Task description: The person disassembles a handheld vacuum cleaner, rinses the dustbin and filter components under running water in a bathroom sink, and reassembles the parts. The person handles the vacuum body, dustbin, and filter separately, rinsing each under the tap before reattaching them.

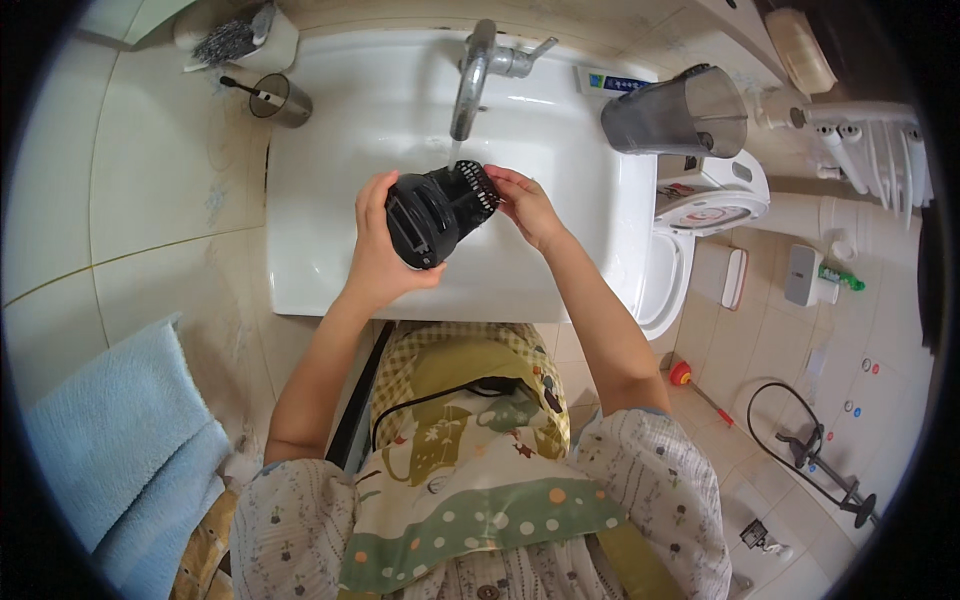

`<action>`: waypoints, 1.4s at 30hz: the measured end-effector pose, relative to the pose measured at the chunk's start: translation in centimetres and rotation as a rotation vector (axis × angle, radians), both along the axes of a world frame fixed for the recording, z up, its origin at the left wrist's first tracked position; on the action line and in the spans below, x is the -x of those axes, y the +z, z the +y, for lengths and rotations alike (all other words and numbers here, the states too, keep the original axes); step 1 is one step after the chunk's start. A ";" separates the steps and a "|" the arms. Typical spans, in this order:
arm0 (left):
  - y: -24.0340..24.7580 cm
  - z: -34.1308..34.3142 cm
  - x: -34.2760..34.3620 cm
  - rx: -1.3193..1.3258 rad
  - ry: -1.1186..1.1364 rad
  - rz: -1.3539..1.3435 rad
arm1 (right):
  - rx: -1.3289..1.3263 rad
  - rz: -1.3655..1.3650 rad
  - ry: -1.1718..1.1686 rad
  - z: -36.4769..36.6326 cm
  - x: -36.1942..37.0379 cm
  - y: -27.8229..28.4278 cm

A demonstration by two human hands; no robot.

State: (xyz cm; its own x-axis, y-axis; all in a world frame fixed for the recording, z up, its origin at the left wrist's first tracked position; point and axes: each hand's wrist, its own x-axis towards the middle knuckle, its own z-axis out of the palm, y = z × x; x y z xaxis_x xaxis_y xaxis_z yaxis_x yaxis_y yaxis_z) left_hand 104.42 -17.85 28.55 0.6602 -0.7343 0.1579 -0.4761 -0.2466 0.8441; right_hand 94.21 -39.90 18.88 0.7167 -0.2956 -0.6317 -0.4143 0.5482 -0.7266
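A black round plastic filter part [424, 215] with a slotted cage at one end is held tilted over the white sink [330, 240]. My left hand [378, 245] is wrapped round its wide end, thumb below and fingers above. With fingertips bent against the slotted rim, my right hand [526, 204] holds the other end. Water runs in a thin stream from the chrome faucet [470, 95] onto or just behind the cage. The inside of the part and some of my right fingertips are hidden.
A grey see-through container [660, 115] lies at the sink's right rim beside a toothpaste box [612, 82]. At the left rim stands a cup [287, 102] with a toothbrush. A toilet [668, 285] is to the right. A blue towel [125, 450] hangs at lower left.
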 end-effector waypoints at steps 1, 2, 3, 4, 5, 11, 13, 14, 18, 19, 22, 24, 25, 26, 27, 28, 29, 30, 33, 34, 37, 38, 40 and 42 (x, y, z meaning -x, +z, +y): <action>0.0 -0.3 0.0 0.000 -0.006 -0.004 | 0.004 0.009 -0.008 -0.1 0.3 0.0; 0.1 -0.6 -0.1 0.000 -0.013 -0.010 | 0.009 0.017 -0.012 -0.2 0.5 -0.3; 0.3 -0.7 -0.1 -0.016 -0.014 -0.038 | 0.014 0.024 -0.014 -0.2 0.8 -0.8; 0.5 -0.8 -0.1 -0.032 -0.014 -0.066 | 0.018 0.031 -0.015 -0.2 1.0 -1.2; 0.7 -0.8 -0.1 -0.048 -0.013 -0.097 | 0.015 -0.001 -0.034 0.0 1.0 -1.4; 1.7 -0.5 0.3 -0.066 0.052 -0.162 | 0.217 -0.203 -0.119 2.1 0.0 -3.4; 1.8 -0.5 0.3 -0.037 0.095 -0.142 | 0.356 -0.204 -0.190 3.2 -0.6 -3.5; 1.9 -0.4 0.4 -0.024 0.119 -0.131 | 0.445 -0.160 -0.197 3.5 -0.8 -3.1; 2.1 -0.2 0.5 -0.031 0.155 -0.149 | 0.783 0.004 -0.185 4.8 -1.6 -0.9; 2.2 -0.2 0.5 -0.036 0.157 -0.173 | 0.863 0.041 -0.171 5.0 -1.8 -0.7; 2.2 0.3 0.5 -0.058 0.184 -0.183 | 0.878 0.032 -0.127 5.2 -2.1 -0.7; 2.1 0.7 0.2 -0.072 0.208 -0.203 | 0.767 -0.020 -0.185 4.7 -1.9 -2.9; 2.0 1.2 0.0 -0.080 0.220 -0.229 | 0.711 -0.046 -0.214 4.2 -1.9 -4.1; 1.8 2.0 -0.3 -0.094 0.237 -0.255 | 0.705 -0.043 -0.161 4.0 -2.4 -3.6; 1.8 2.8 -0.5 -0.096 0.251 -0.252 | 0.700 -0.038 -0.108 3.6 -3.0 -2.3; 1.9 3.5 -0.7 -0.098 0.265 -0.248 | 0.695 -0.032 -0.056 3.4 -3.6 -1.4; 2.0 4.0 -0.9 -0.101 0.274 -0.247 | 0.666 -0.035 -0.029 3.4 -4.4 -1.3; 2.1 4.3 -0.9 -0.100 0.275 -0.256 | 0.874 -0.008 0.076 3.3 -5.1 -1.0; 2.4 4.8 -0.9 -0.094 0.269 -0.267 | 1.266 0.130 0.346 3.4 -6.6 0.7; 2.3 4.8 -0.8 -0.092 0.259 -0.258 | 1.243 0.216 0.396 3.7 -7.0 2.0; 1.8 4.5 -0.8 -0.066 0.255 -0.263 | 1.159 0.163 0.375 4.0 -6.1 2.2; 1.6 4.2 -0.7 -0.056 0.252 -0.270 | 1.126 0.098 0.336 3.9 -5.6 1.5; 1.4 3.6 -0.6 -0.046 0.252 -0.258 | 0.592 -0.068 0.168 4.1 -4.7 -2.3; 1.1 3.0 -0.5 -0.038 0.253 -0.251 | 0.230 -0.153 0.069 4.2 -4.4 -2.8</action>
State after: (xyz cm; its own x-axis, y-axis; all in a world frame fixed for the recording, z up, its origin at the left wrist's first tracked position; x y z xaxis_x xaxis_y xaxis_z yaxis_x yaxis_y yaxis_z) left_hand 104.92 -14.86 29.60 0.7659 -0.5609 0.3143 -0.5874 -0.4118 0.6967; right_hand 98.60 -35.70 16.12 0.8222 -0.3657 -0.4362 -0.3205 0.3360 -0.8857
